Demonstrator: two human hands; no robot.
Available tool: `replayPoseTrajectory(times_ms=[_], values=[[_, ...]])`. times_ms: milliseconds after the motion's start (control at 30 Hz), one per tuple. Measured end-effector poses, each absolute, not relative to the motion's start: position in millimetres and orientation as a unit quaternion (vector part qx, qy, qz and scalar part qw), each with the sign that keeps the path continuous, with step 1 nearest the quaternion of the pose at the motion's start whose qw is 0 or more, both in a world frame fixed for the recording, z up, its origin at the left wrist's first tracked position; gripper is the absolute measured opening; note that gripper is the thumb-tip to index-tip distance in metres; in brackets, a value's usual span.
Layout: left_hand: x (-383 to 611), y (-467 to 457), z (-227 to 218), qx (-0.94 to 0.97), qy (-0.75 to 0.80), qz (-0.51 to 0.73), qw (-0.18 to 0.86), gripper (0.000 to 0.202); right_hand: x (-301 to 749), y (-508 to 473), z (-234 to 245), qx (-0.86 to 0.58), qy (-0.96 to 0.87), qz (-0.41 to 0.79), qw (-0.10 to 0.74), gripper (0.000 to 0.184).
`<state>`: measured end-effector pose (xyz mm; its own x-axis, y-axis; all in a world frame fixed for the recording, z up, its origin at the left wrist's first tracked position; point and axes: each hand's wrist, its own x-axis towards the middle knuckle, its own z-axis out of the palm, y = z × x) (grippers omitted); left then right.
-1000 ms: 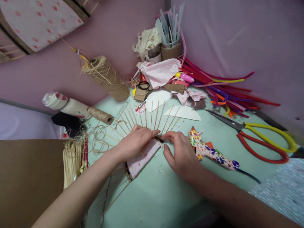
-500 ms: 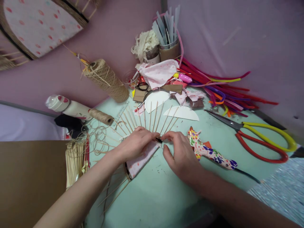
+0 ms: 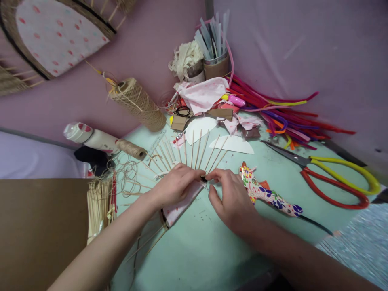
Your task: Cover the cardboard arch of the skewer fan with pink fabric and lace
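A half-round piece covered in spotted pink fabric [image 3: 177,210] lies on the table, with thin wooden sticks [image 3: 199,149] fanning out from its curved edge. My left hand [image 3: 177,182] lies over it, fingers closed on its rim and hiding much of it. At the corner near both sets of fingertips shows a small black strip [image 3: 203,179]. My right hand [image 3: 228,194] has its fingers bent in at this strip, the thumb a little below the index finger. A flower-patterned fabric figure [image 3: 269,198] on a dark stem lies right of my right hand.
Scissors [image 3: 306,161] with red and yellow handles lie at right. Behind are white half-circles [image 3: 232,144], pipe cleaners [image 3: 281,107] and a jar of glue sticks [image 3: 216,64]. At left stand a twine cone [image 3: 139,105], a white bottle [image 3: 91,137] and bundled sticks [image 3: 98,206].
The view has shifted slightly, so things at left appear a little further right. Both hands stay at the black strip, with the fingertips barely moved.
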<state>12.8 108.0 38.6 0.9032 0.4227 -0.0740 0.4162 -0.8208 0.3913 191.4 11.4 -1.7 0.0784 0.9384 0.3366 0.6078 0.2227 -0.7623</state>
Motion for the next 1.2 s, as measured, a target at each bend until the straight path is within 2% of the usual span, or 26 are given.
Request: replayPoseTrajectory(times_ms=[233, 433, 567, 800, 1000, 1200], values=[[1, 116, 45, 0.93, 0.299, 0.092, 0.196, 0.05, 190, 11, -2, -0.59, -0.665, 0.199, 0.413, 0.019], [1, 112, 38, 0.934, 0.285, 0.024, 0.215, 0.044, 188, 10, -4, -0.588, -0.675, 0.193, 0.401, 0.019], [1, 110, 40, 0.94, 0.278, -0.008, 0.199, 0.049, 187, 10, -6, -0.585, -0.685, 0.194, 0.389, 0.019], [-16, 113, 44, 0.915, 0.353, 0.081, 0.178, 0.047, 185, 13, 10, -0.577, -0.685, 0.225, 0.385, 0.021], [-16, 118, 30, 0.905, 0.338, 0.068, 0.249, 0.047, 167, 31, 10, -0.569, -0.714, 0.258, 0.316, 0.03], [-11, 126, 35, 0.924, 0.325, 0.015, 0.198, 0.041, 157, 42, -5, -0.599, -0.701, 0.237, 0.306, 0.022]])
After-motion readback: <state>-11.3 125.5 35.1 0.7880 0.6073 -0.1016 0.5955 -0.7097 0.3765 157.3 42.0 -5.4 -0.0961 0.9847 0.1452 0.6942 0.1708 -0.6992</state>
